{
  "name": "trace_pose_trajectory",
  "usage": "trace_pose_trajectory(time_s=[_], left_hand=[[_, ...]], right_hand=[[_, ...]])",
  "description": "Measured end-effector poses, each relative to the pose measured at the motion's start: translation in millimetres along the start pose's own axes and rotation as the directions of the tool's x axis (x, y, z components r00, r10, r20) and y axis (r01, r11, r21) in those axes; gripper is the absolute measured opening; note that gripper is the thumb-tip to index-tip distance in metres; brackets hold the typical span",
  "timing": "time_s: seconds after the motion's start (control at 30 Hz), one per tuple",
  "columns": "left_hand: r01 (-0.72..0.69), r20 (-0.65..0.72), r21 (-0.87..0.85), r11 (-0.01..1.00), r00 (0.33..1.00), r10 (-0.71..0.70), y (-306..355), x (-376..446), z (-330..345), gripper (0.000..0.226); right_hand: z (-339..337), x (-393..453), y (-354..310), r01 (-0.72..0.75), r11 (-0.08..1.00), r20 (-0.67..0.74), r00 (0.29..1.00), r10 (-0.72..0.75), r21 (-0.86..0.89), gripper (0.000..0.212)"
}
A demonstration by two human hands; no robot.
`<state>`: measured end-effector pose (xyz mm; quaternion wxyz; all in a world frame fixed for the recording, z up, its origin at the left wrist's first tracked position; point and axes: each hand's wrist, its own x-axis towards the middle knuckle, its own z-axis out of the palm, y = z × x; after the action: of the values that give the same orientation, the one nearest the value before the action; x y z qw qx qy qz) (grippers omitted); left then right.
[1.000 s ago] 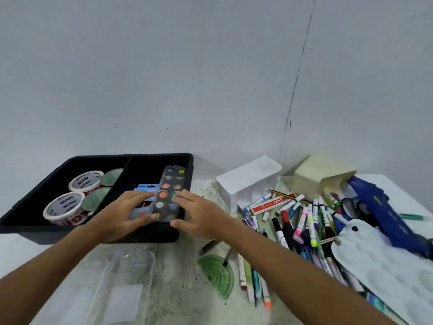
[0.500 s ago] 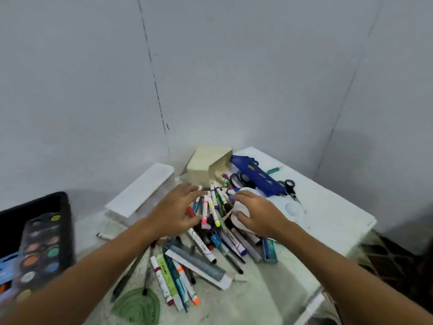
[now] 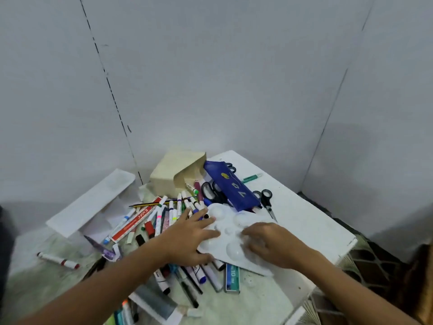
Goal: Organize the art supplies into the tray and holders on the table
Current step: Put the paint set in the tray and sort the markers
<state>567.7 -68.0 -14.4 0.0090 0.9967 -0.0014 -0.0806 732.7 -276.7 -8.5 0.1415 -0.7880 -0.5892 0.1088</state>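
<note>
Now both hands [image 3: 187, 238] rest on the white palette [image 3: 234, 226].

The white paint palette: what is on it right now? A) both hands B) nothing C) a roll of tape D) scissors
A: the left hand and the right hand both lie on the palette, which sits on top of the pile of markers.

both hands on white palette [image 3: 234, 233], markers [image 3: 173, 209]
</note>
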Motion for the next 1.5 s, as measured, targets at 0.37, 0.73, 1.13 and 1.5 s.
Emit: trace_pose_trajectory(time_s=[0.37,0.73,1.13,1.5], left_hand=[[0.164,-0.370,-0.662,0.731,0.777,-0.509,7,41,-29,0.044],[0.210,-0.092,-0.924,0.319,0.689,-0.719,22,128,-35,0.086],[-0.109,0.008,-0.980,-0.169,0.819,-0.574,21,22,-56,0.102],[0.165,0.174,-0.982,-0.090,0.624,-0.762,42,-213,-16,0.087]], right_hand=[[-19,88,51,-0.167,0.862,-0.260,0.911,0.320,0.478,0.040],[-21,114,61,-0.323,0.671,-0.078,0.866,0.494,0.667,0.035],[-47,115,26,-0.178,-0.356,0.283,0.921,0.268,0.917,0.023],[3,109,-139,-0.397,-0.008,0.389,0.903,-0.183,0.918,0.033]])
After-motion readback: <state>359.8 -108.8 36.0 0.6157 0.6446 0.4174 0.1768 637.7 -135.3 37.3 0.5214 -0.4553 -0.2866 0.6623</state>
